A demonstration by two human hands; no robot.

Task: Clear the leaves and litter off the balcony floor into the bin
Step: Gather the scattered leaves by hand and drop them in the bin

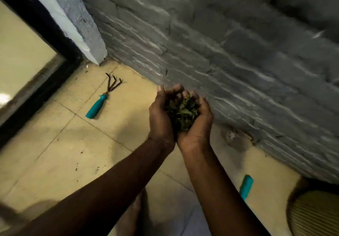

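Dry leaves (180, 115): one clump, cupped between left hand (161, 120) and right hand (198, 127), heels touching, fingers curled up round it. Hand rake (102, 99) (teal handle): on floor tiles (55, 144), left of hands.

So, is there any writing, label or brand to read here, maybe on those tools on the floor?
No readable text anywhere in this view.
The hand rake: plain teal grip, no label visible.
The second teal handle: blurred, no mark to make out.
The leaves cupped in the left hand and right hand, the wall, the floor: no writing.
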